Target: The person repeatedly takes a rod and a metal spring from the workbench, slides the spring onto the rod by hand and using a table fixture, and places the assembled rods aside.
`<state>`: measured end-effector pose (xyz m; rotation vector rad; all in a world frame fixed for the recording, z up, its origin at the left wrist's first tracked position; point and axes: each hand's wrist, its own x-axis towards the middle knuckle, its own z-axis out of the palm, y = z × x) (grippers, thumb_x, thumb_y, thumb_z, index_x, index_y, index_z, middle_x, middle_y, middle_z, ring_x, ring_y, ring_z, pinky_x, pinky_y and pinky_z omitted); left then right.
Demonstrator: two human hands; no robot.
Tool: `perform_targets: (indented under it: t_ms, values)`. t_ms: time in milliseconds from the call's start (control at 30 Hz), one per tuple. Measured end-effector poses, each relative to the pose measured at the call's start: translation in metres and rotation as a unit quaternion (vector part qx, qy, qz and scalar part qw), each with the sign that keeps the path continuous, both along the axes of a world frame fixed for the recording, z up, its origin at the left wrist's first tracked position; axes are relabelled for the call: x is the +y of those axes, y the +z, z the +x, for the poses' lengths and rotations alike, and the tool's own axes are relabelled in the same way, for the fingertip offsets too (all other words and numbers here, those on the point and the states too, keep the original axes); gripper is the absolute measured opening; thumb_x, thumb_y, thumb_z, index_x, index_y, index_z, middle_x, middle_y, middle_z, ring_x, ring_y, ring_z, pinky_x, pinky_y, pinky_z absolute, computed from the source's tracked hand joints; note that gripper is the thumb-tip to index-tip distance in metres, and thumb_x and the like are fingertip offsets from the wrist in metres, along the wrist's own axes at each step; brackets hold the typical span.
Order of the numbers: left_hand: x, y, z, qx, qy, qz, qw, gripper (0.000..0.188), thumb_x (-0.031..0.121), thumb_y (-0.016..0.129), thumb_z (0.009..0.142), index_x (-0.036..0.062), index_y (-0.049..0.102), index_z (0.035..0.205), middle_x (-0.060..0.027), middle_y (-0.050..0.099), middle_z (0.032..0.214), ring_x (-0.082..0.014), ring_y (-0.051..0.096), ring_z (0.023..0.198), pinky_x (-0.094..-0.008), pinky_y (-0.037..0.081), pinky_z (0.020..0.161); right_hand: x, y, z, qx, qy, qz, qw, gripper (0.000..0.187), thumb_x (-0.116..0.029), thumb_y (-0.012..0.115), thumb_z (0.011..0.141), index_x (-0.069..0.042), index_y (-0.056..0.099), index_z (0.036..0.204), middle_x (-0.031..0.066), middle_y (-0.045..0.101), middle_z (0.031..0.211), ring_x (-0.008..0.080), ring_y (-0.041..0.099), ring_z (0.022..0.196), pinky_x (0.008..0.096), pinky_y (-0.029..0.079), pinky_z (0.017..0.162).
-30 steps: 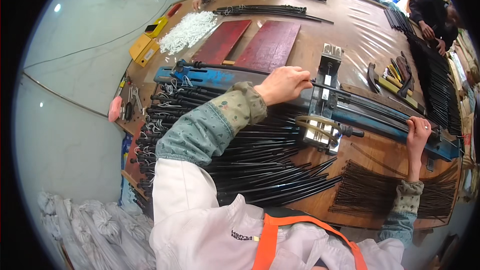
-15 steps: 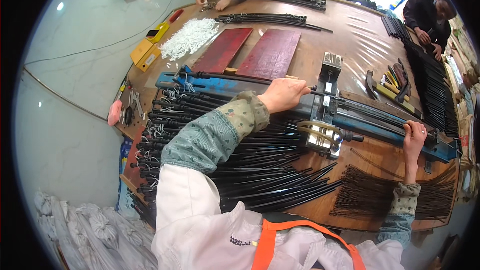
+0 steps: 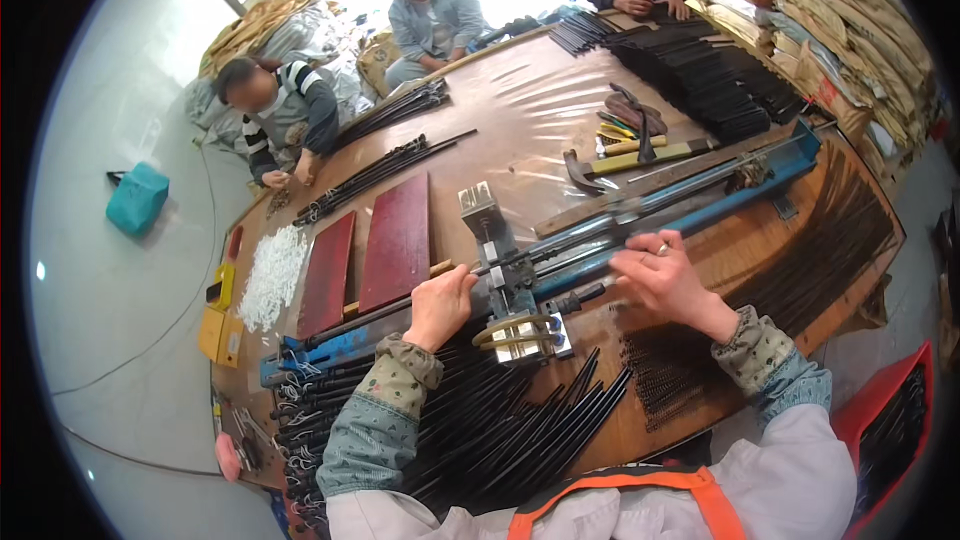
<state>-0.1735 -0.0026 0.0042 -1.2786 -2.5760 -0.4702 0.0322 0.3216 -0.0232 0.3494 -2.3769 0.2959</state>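
My left hand (image 3: 440,306) is closed round a thin black rod at the left side of a metal clamp block (image 3: 515,290). This block sits across a long blue rail (image 3: 575,272), which lies slantwise over the table. Right of the block, my right hand (image 3: 662,278), a ring on one finger, is held over the near side of the rail with its fingers curled. The fingertips are slightly blurred, and what lies between them is hidden. Many black rods (image 3: 560,420) with white cords at their left ends lie below the rail. Thin dark coil springs (image 3: 790,290) spread at the right.
Two red boards (image 3: 395,240) and a heap of small white pieces (image 3: 272,275) lie left of the block. A hammer (image 3: 585,170) and hand tools are beyond the rail. Black tubes (image 3: 690,75) are stacked at the far right. Several people sit round the table.
The view has swung to the right. My right hand has come from the rail's far right end toward the clamp block. My left hand remains on the rod beside the block.
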Motion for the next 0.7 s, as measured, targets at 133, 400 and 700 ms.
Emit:
perform_targets:
  t_ms: [133, 400, 700]
  values:
    - [-0.003, 0.003, -0.010, -0.041, 0.017, -0.024, 0.999, 0.022, 0.028, 0.058, 0.101, 0.0092, 0.063, 0.091, -0.0203, 0.066, 0.078, -0.0460, 0.065, 0.077, -0.0564, 0.049, 0.065, -0.015, -0.007, 0.004, -0.027, 0.030, -0.033, 0.999, 0.034, -0.019, 0.079, 0.085, -0.009, 0.071, 0.116, 0.0028, 0.074, 0.103, 0.0242, 0.066, 0.102, 0.0405, 0.040, 0.094]
    - [-0.007, -0.001, 0.003, -0.025, 0.010, 0.017, 0.999, 0.021, 0.025, 0.060, 0.099, 0.0084, 0.062, 0.087, -0.0200, 0.065, 0.076, -0.0453, 0.064, 0.075, -0.0537, 0.048, 0.062, -0.040, -0.025, -0.004, -0.165, 0.101, -0.227, 0.954, 0.026, -0.008, 0.074, 0.089, -0.003, 0.068, 0.113, 0.0133, 0.070, 0.104, 0.0319, 0.068, 0.095, 0.0412, 0.050, 0.081]
    - [-0.021, -0.007, -0.035, 0.198, -0.113, 0.024, 0.973, 0.009, 0.013, 0.067, 0.086, 0.0137, 0.060, 0.080, -0.0073, 0.060, 0.073, -0.0292, 0.063, 0.066, -0.0436, 0.050, 0.058, -0.034, -0.023, 0.019, -0.359, 0.058, -0.016, 0.931, 0.057, -0.043, 0.084, 0.078, -0.004, 0.065, 0.116, 0.0185, 0.066, 0.105, 0.0398, 0.062, 0.106, 0.0469, 0.051, 0.089]
